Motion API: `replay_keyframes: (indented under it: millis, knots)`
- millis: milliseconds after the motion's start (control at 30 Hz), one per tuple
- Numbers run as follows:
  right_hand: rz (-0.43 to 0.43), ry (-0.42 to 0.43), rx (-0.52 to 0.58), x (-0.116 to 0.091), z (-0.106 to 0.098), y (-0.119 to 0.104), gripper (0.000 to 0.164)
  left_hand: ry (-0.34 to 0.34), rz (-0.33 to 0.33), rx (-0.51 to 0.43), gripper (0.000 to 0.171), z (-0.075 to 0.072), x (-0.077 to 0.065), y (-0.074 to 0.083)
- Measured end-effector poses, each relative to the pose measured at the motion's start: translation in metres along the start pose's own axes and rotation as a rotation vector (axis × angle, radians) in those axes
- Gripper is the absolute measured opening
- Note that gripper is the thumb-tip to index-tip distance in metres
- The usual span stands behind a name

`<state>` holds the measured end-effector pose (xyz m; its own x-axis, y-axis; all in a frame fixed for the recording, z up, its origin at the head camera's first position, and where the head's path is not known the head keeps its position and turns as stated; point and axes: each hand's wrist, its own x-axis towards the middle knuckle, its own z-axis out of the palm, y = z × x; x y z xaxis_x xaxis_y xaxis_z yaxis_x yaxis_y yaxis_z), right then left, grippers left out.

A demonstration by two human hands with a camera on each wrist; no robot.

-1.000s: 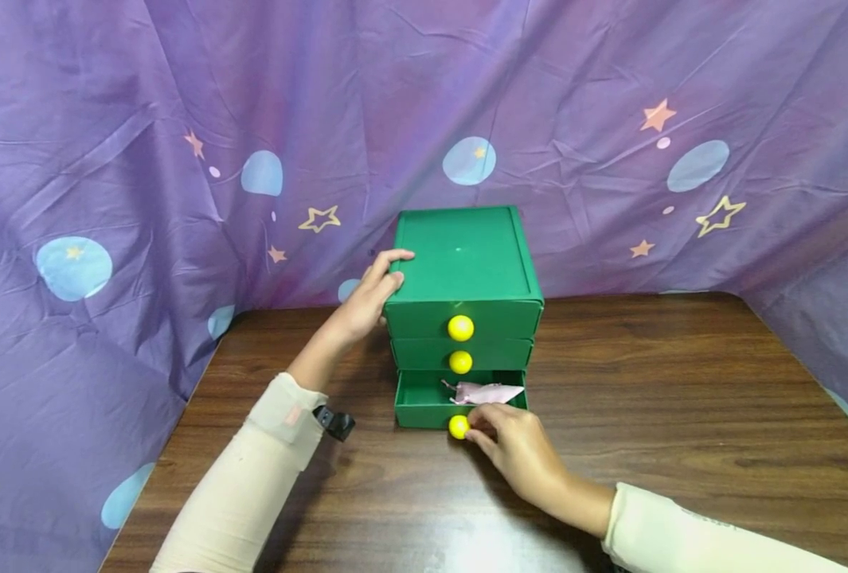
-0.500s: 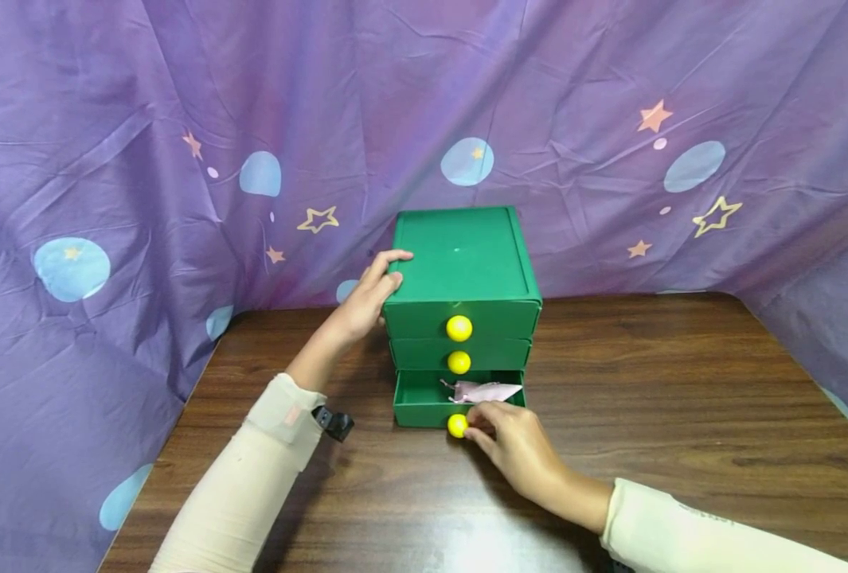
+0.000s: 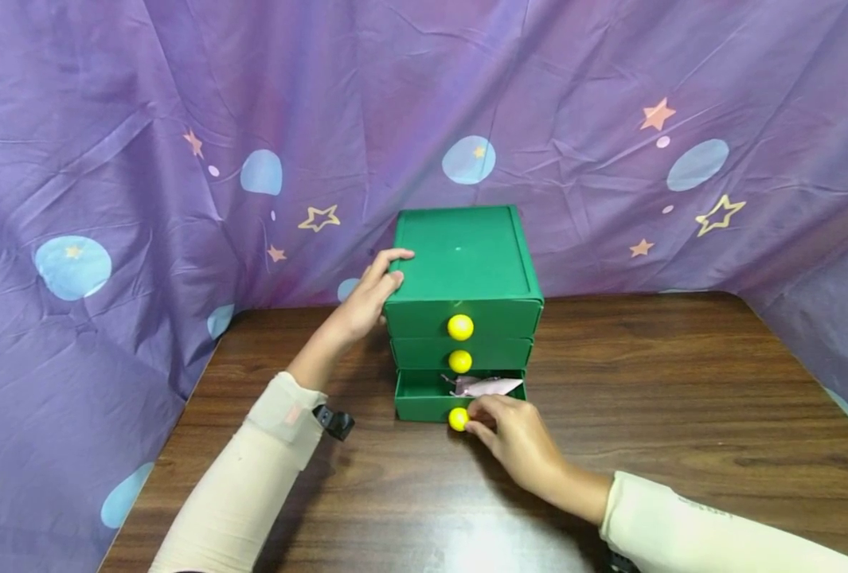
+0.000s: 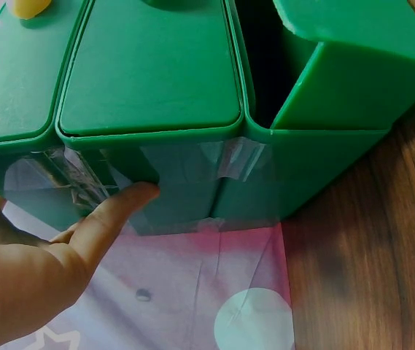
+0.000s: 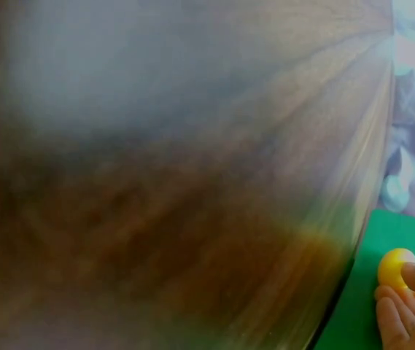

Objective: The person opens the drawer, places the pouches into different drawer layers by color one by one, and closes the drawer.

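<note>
A green drawer cabinet (image 3: pixel 459 255) with three stacked drawers stands on the table. Its bottom drawer (image 3: pixel 424 409) is part way out, and a pale pink pouch (image 3: pixel 488 387) lies inside. My right hand (image 3: pixel 520 442) pinches that drawer's yellow knob (image 3: pixel 459 419) between thumb and fingers; the right wrist view shows the thumb on the knob (image 5: pixel 393 268). My left hand (image 3: pixel 362 306) rests against the cabinet's left side, fingertips over the top edge. In the left wrist view one straight digit of the left hand (image 4: pixel 39 270) presses the side wall across clear tape.
Yellow knobs mark the closed top drawer (image 3: pixel 424 321) and middle drawer (image 3: pixel 416 354). The wooden table (image 3: pixel 681 398) extends to both sides. Behind it hangs a purple cloth (image 3: pixel 574 95) with stars and blue shapes.
The bottom drawer has slid slightly inward, away from me, with my right hand following on its knob. My left hand has stayed in place on the cabinet.
</note>
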<state>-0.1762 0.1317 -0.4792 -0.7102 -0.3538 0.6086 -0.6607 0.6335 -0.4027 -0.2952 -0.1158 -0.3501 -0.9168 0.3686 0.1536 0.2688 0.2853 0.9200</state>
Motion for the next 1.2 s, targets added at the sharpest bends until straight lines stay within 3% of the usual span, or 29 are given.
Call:
replay_keyframes:
  millis: [1200]
  knots:
    - [0.031, -0.018, -0.008, 0.014, 0.003, 0.015, 0.023, 0.006, -0.006, 0.011, 0.048, 0.0, 0.002, -0.001]
